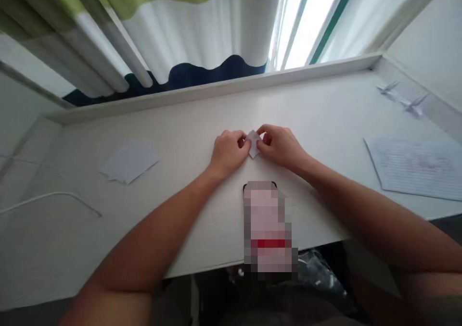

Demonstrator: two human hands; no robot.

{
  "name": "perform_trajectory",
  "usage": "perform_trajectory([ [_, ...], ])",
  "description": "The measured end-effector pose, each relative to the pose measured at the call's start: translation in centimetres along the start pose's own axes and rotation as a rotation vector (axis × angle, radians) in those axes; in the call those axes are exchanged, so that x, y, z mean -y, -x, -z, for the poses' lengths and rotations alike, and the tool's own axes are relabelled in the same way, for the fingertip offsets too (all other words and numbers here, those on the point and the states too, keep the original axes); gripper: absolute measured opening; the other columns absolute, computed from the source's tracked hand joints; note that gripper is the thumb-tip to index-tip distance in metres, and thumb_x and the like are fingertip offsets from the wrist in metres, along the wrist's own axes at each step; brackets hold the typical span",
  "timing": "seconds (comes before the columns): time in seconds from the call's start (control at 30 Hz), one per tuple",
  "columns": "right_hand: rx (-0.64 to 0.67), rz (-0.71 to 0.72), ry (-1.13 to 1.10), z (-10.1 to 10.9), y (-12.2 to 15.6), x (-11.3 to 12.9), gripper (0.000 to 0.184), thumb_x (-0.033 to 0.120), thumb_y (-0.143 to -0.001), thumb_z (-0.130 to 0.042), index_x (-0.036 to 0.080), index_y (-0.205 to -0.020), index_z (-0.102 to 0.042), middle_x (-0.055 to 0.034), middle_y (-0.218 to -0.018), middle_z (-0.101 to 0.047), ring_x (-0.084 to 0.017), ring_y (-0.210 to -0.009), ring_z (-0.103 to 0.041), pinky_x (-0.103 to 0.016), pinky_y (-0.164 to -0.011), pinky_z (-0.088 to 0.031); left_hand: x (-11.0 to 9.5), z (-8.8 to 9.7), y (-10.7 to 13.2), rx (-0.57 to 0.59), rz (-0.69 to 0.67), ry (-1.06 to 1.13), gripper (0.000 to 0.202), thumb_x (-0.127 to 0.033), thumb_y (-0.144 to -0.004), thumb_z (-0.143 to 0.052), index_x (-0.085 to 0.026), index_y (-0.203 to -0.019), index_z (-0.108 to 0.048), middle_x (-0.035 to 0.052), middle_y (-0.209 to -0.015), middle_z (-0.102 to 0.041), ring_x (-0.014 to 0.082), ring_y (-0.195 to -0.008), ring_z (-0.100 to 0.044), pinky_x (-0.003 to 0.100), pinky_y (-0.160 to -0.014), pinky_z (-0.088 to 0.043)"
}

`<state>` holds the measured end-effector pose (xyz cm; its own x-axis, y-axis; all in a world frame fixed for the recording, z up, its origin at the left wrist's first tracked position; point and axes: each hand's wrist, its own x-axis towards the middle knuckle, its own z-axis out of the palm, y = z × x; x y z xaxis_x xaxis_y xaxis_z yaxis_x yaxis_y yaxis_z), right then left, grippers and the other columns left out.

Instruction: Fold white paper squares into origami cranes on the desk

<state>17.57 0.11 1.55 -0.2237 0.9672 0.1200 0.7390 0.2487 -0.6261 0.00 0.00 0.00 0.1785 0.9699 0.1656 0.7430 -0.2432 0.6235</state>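
Observation:
A small folded piece of white paper, diamond-shaped from above, is held just over the white desk, or on it; I cannot tell which. My left hand pinches its left corner between thumb and fingers. On the opposite corner, my right hand has its thumb and forefinger closed on the paper. Both wrists come in low from the near edge. Below the hands lies a phone, its screen blurred out by large pixels.
A stack of white paper sheets lies at left, near a white cable. At right is a lined notepad with writing. Folded paper pieces stand in the far right corner. A raised ledge and curtains bound the back.

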Motion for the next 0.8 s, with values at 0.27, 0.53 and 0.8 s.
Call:
perform_trajectory([
  [0.27, 0.139, -0.033, -0.215, 1.4, -0.2, -1.1, 0.026, 0.016, -0.086, -0.057, 0.02, -0.11, -0.065, 0.0012, -0.065, -0.067, -0.018, -0.062, -0.061, -0.035, -0.067, -0.047, 0.5, -0.2, -0.2, -0.019, -0.032, 0.044, 0.009, -0.018, -0.092, -0.067, -0.021, -0.092, -0.075, 0.0038, -0.085, -0.073, 0.023, -0.089, -0.062, 0.038, -0.083, -0.048],
  [0.53, 0.12, 0.554, -0.091, 2.9, -0.7, -4.3, 0.027, 0.017, -0.094, -0.057, 0.026, -0.117, -0.069, -0.0106, -0.128, -0.065, -0.027, -0.117, -0.065, -0.043, -0.088, -0.059, 1.0, -0.2, -0.2, -0.009, -0.09, 0.04, 0.017, -0.018, -0.094, -0.064, -0.022, -0.097, -0.08, 0.0051, -0.087, -0.072, 0.0245, -0.094, -0.06, 0.041, -0.088, -0.049],
  [0.8, 0.155, 0.684, 0.299, 2.7, -0.5, -3.4, 0.031, 0.009, -0.098, -0.055, 0.028, -0.104, -0.079, -0.0101, -0.143, -0.065, -0.036, -0.135, -0.054, -0.057, -0.104, -0.05, 1.0, -0.4, -0.1, -0.017, -0.105, 0.02, 0.018, -0.025, -0.098, -0.063, -0.025, -0.098, -0.081, 0.0051, -0.087, -0.071, 0.0253, -0.096, -0.059, 0.042, -0.09, -0.05],
])
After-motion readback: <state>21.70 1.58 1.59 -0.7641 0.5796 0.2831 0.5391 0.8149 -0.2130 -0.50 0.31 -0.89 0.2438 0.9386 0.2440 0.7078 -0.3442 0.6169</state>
